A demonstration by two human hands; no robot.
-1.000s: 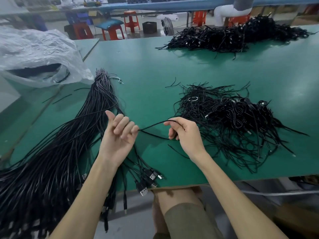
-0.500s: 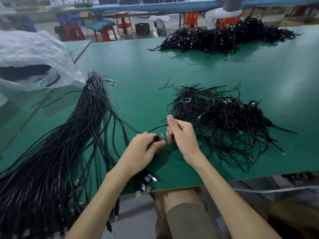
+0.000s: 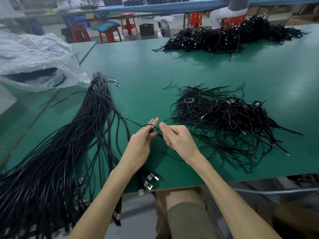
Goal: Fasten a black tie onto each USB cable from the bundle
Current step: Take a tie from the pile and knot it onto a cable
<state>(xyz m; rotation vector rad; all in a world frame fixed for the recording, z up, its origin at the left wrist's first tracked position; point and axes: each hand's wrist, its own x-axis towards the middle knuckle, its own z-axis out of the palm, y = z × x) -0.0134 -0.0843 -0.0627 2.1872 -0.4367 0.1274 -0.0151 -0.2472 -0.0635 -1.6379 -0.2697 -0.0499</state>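
A long bundle of black USB cables (image 3: 72, 135) lies along the left of the green table (image 3: 189, 69), its plug ends (image 3: 148, 181) hanging over the front edge. My left hand (image 3: 141, 144) pinches one cable's plug end (image 3: 151, 128), and that cable (image 3: 127, 120) runs back to the bundle. Close beside it, my right hand (image 3: 176, 138) has its fingers curled around a thin black tie (image 3: 159, 132) that reaches toward the plug. A heap of loose black ties and tied cables (image 3: 224, 121) lies just to the right of the hands.
A crumpled clear plastic bag (image 3: 34, 61) sits at the far left. Another black cable heap (image 3: 229, 37) lies at the table's far edge, with a seated person (image 3: 227, 11) and red stools (image 3: 127, 23) behind it. A few stray ties (image 3: 58, 102) lie left of the bundle.
My left hand has come down from a raised pose to grip a plug end. Both hands have come together above the table, and the view has shifted slightly.
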